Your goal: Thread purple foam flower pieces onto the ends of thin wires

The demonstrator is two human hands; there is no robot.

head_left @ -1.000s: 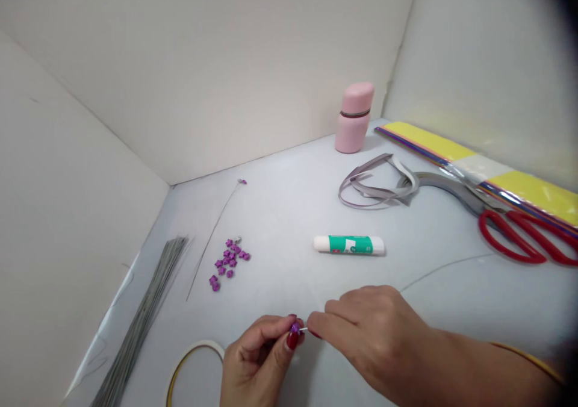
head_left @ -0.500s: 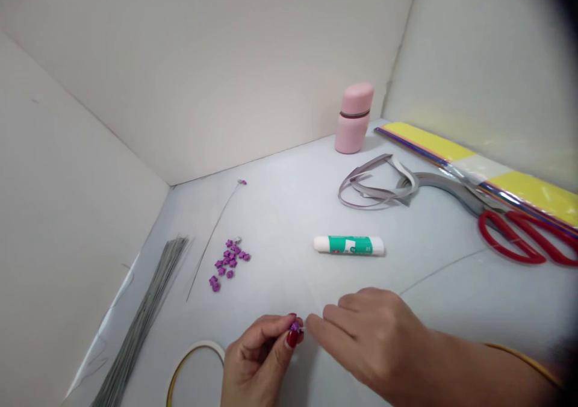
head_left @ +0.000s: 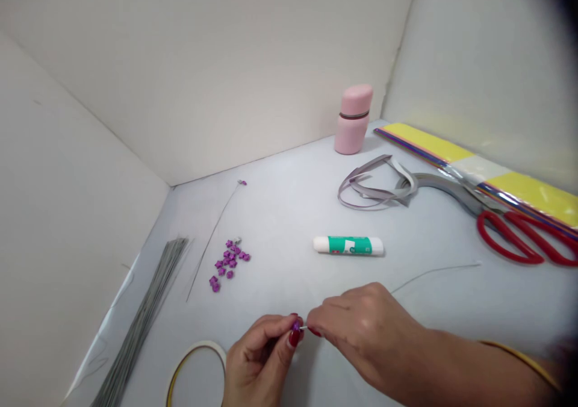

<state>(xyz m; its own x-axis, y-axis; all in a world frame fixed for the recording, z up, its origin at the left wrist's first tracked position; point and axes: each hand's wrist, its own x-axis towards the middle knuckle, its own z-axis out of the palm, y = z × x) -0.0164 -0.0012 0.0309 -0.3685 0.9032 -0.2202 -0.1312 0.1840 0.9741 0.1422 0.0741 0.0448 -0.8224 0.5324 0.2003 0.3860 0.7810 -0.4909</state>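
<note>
Low in the middle of the view, my left hand (head_left: 259, 359) pinches a small purple paper star (head_left: 295, 326) between thumb and forefinger. My right hand (head_left: 361, 329) is closed in a pinch on the end of a thin grey wire (head_left: 433, 271), whose tip meets the star. The wire's free end trails off to the right over the table. A cluster of several purple stars (head_left: 228, 262) lies to the left, beyond my hands. One more wire with a purple star on its tip (head_left: 212, 238) lies beside that cluster.
A bundle of grey wires (head_left: 144, 316) lies along the left wall. A tape ring (head_left: 194, 359) sits by my left hand. A glue stick (head_left: 348, 245), grey paper strips (head_left: 377, 184), red-handled scissors (head_left: 506, 226), coloured paper sheets (head_left: 487, 172) and a pink bottle (head_left: 354, 119) lie beyond.
The wire's free end has swung downward and toward me on the right. My right hand has shifted slightly; the left hand keeps its pinch on the star.
</note>
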